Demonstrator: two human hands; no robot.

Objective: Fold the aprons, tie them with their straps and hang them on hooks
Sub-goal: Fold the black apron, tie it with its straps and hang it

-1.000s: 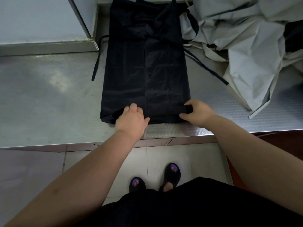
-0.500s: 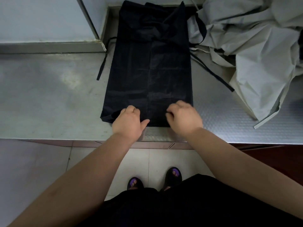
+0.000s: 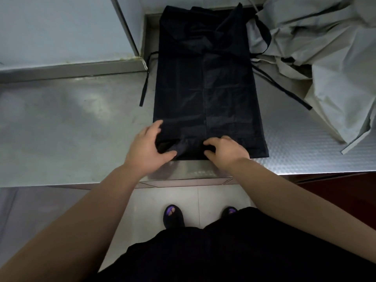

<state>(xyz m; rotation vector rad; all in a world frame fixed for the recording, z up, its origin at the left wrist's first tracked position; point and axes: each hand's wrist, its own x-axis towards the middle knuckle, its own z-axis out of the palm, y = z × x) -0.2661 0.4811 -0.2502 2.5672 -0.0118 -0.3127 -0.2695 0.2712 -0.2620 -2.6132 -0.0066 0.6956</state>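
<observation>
Black apron (image 3: 207,88) is lying flat on the surface (image 3: 71,129), mid-frame, already folded lengthwise into one long narrow rectangle. The fabric is thin, matte and lightly creased, with a fold line running down the centre. Its long axis is running straight away from the person. The hem end is sitting near the front edge of the surface and the bib end is pointing at the back wall.

Two thin flat black ties are showing. Left strap (image 3: 144,88) is trailing along the apron's left edge on bare metal. Right strap (image 3: 284,88) is running diagonally out to the right and ending just beside the grey pile. One wider black loop (image 3: 267,35) is lying over the grey cloth at top right.

Left hand (image 3: 145,149) is gripping the near-left corner, with fingers on top, thumb at the hem and cloth bunching between them. Right hand (image 3: 225,151) is pinching the hem near its middle, with fingers curled and thumb against the edge.

The surface is stainless steel, smooth and dull-reflective on the left and embossed with a fine dimple pattern on the right. Grey aprons (image 3: 329,58) are lying crumpled in a heap on the right, showing sharp stiff creases. I can't tell how many are in there. Count: one black apron, with two hands on it.
</observation>
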